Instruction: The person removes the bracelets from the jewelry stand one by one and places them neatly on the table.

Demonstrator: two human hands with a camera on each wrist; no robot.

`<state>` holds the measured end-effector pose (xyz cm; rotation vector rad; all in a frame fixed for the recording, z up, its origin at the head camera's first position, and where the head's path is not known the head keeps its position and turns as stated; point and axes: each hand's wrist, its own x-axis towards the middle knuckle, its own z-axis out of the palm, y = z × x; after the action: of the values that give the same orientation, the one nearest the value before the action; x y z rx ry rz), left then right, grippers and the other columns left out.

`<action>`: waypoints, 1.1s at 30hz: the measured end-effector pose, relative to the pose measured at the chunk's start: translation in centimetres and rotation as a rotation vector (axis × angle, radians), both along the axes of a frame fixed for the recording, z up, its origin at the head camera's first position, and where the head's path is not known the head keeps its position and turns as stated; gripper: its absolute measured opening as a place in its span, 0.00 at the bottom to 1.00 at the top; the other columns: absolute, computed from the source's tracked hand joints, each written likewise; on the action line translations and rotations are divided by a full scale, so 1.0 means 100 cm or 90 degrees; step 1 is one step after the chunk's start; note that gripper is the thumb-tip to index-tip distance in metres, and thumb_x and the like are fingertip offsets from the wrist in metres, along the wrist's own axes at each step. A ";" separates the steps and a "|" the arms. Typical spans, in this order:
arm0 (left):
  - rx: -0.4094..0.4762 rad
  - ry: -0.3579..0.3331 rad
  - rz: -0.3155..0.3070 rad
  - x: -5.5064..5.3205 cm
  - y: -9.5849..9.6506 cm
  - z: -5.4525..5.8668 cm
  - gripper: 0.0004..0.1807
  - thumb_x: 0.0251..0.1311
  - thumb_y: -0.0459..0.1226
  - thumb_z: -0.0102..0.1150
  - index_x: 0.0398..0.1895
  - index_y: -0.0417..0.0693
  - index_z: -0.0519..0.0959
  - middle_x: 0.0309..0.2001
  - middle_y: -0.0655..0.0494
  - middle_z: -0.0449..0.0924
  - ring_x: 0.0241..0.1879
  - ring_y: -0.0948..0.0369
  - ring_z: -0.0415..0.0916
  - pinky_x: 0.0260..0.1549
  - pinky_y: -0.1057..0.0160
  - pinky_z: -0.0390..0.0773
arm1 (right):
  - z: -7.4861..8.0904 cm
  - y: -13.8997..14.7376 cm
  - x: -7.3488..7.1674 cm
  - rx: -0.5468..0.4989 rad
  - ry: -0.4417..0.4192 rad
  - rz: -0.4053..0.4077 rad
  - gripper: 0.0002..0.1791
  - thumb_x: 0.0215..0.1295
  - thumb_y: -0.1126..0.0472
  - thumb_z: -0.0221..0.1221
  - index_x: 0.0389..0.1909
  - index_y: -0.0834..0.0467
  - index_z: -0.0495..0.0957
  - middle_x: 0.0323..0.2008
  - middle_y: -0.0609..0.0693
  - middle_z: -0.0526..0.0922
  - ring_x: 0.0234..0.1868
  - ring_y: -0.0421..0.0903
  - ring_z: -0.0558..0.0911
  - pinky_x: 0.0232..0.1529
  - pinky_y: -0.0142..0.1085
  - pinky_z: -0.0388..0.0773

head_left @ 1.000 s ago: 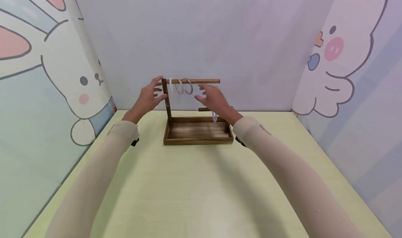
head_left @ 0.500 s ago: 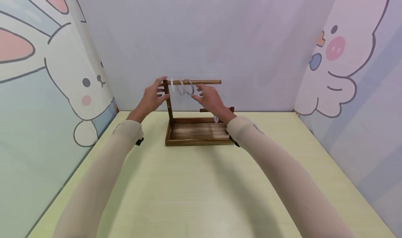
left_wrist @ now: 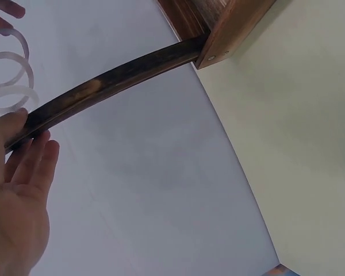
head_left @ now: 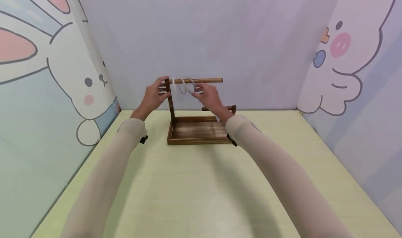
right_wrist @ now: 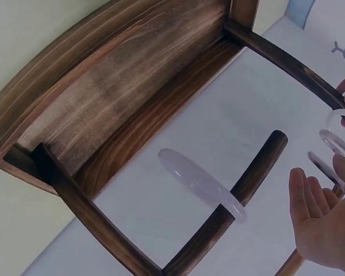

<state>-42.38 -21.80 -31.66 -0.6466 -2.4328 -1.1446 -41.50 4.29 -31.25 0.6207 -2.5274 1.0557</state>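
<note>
L hand (head_left: 153, 95) has the tall post (head_left: 171, 103) nr its top, thumb on one side, fingers on the other: grip narrow, holding it. R hand (head_left: 209, 95) is to the right of the post, fingertips at the grey ring (right_wrist: 324, 167), thumb & fingers close together; can't tell if they're pinching it or only touching.

Grey ring hangs on the top bar (head_left: 210, 80), farthest from the post of the three up there. White ring (head_left: 173, 84) is nearest the post, pinkish ring (right_wrist: 335, 141) btwn. Low ring (right_wrist: 201, 181) sits round the short bar (right_wrist: 259, 167), lower & to the right of the post. Tray (head_left: 198, 141) at the post's foot, on the surface (head_left: 176, 182).

Step in hand looks like handling the grey ring w/ the post braced. To do it well: pinch the band lightly w/ thumb & 1-2 fingertips, move it only in line w/ the bar, don't pull down, b/c the bar seems held at the post end only & the stand might tip. L grip firm, fingers clear of the white ring. Watch the pinkish ring doesn't drag along, & R forearm doesn't knock the low ring.
</note>
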 end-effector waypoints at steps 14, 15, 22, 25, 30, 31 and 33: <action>0.038 0.001 -0.005 -0.005 -0.002 0.006 0.33 0.65 0.23 0.65 0.72 0.50 0.72 0.63 0.33 0.79 0.58 0.41 0.82 0.56 0.47 0.84 | 0.001 -0.008 0.001 -0.036 0.031 -0.003 0.16 0.73 0.61 0.65 0.58 0.61 0.82 0.52 0.56 0.88 0.52 0.47 0.88 0.51 0.38 0.87; 0.040 -0.001 -0.005 -0.005 -0.002 0.006 0.33 0.65 0.23 0.65 0.72 0.50 0.72 0.63 0.34 0.79 0.58 0.41 0.82 0.56 0.47 0.84 | 0.001 -0.009 0.001 -0.039 0.028 -0.006 0.16 0.74 0.61 0.65 0.58 0.61 0.82 0.52 0.56 0.88 0.52 0.47 0.88 0.51 0.38 0.87; 0.055 -0.026 -0.001 -0.002 0.000 0.008 0.33 0.65 0.22 0.65 0.72 0.50 0.73 0.63 0.34 0.78 0.59 0.42 0.81 0.56 0.48 0.84 | 0.001 -0.006 0.000 -0.056 0.016 -0.020 0.16 0.76 0.60 0.62 0.59 0.61 0.83 0.52 0.56 0.89 0.51 0.46 0.88 0.50 0.37 0.87; 0.059 -0.028 -0.005 -0.002 0.001 0.008 0.33 0.65 0.22 0.65 0.72 0.49 0.73 0.63 0.33 0.78 0.60 0.41 0.81 0.56 0.48 0.84 | 0.002 -0.004 -0.001 -0.071 0.012 -0.031 0.15 0.75 0.62 0.63 0.59 0.61 0.83 0.50 0.56 0.89 0.50 0.46 0.89 0.50 0.37 0.87; 0.059 -0.025 -0.003 -0.003 0.001 0.006 0.32 0.64 0.21 0.65 0.71 0.49 0.73 0.63 0.34 0.78 0.59 0.41 0.81 0.57 0.48 0.84 | 0.000 -0.002 -0.002 -0.090 0.005 -0.032 0.15 0.76 0.62 0.62 0.59 0.61 0.83 0.49 0.56 0.90 0.49 0.45 0.89 0.49 0.38 0.87; 0.059 -0.024 -0.001 -0.003 0.000 0.006 0.32 0.64 0.21 0.65 0.71 0.49 0.73 0.64 0.34 0.78 0.59 0.42 0.81 0.57 0.48 0.84 | 0.000 -0.002 -0.002 -0.093 0.005 -0.031 0.15 0.76 0.62 0.62 0.59 0.61 0.83 0.49 0.56 0.90 0.49 0.45 0.89 0.49 0.38 0.87; 0.059 -0.021 0.001 -0.003 0.000 0.006 0.32 0.64 0.21 0.65 0.70 0.49 0.74 0.63 0.34 0.79 0.59 0.42 0.82 0.56 0.48 0.84 | -0.001 -0.001 -0.001 -0.097 0.008 -0.030 0.16 0.76 0.62 0.62 0.59 0.61 0.83 0.50 0.57 0.89 0.49 0.46 0.89 0.49 0.39 0.87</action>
<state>-42.64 -21.82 -31.09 -0.6025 -2.3906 -1.2686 -41.62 4.20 -31.32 0.5211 -2.4107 1.2088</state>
